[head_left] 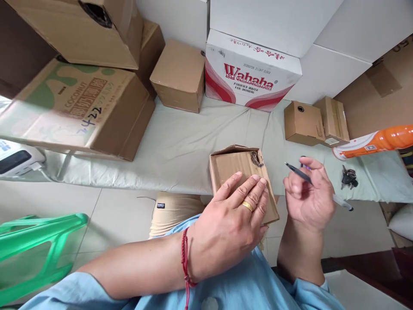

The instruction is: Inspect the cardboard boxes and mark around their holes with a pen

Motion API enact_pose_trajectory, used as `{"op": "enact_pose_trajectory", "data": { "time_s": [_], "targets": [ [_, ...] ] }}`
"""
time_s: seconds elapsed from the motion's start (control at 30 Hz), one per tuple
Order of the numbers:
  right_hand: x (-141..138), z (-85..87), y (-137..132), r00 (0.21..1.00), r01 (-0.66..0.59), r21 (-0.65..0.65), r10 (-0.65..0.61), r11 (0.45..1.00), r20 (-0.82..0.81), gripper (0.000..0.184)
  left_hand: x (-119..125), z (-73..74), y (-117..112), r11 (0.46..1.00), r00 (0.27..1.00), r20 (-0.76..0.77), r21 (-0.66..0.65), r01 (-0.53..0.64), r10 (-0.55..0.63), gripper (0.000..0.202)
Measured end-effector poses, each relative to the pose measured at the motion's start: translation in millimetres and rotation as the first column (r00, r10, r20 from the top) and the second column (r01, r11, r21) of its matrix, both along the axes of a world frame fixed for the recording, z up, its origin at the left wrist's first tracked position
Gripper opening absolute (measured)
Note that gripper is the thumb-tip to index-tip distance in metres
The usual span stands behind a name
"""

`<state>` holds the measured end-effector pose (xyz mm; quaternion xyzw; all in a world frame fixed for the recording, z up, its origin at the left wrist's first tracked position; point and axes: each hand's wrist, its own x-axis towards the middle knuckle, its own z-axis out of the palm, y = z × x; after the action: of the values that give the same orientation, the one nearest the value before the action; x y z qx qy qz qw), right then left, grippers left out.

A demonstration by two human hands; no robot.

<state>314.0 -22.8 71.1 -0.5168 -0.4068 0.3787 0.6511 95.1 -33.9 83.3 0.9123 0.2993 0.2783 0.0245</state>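
Note:
A small brown cardboard box (229,165) sits at the table's front edge, partly overhanging it, with a ragged dark hole near its top right corner. My left hand (238,211) lies flat on its upper face, fingers stretched out, a gold ring on one finger. To the right of the box, my right hand (309,193) is raised with curled fingers around a pen (298,172). The pen's dark tip points up and left, and its clear end sticks out below the hand. A bunch of keys (349,177) lies right of that hand.
Cardboard boxes (125,116) stand at the left, beside a white Wahaha carton (251,73) at the back. Two small boxes (305,125) and an orange bottle (383,140) are at the right. A green plastic stool (54,245) stands on the floor at left.

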Motion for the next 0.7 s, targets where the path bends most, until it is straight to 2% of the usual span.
{"op": "enact_pose_trajectory", "data": {
  "time_s": [0.17,0.33,0.43,0.7],
  "targets": [
    [-28.4,13.7,10.9,0.949,0.006,0.034,-0.017,0.999,0.314,0.019,-1.3,-1.3,-0.6,1.000,1.000,0.016,-0.007,0.005,-0.005,0.047],
    [-46.2,19.9,21.3,0.771,0.086,0.102,-0.131,0.991,0.623,0.015,-0.6,-2.9,-1.5,1.000,1.000,0.030,-0.006,0.008,-0.007,0.049],
    [-52.8,21.9,25.3,0.733,0.059,0.059,-0.083,0.997,0.675,0.017,-0.1,-3.4,-1.6,1.000,1.000,0.030,-0.001,0.000,0.000,0.050],
    [-52.3,21.1,28.3,0.737,0.009,0.018,-0.019,1.000,0.675,0.016,-1.2,-5.1,-2.4,1.000,0.999,0.033,0.002,0.005,-0.005,0.051]
  ]
}}
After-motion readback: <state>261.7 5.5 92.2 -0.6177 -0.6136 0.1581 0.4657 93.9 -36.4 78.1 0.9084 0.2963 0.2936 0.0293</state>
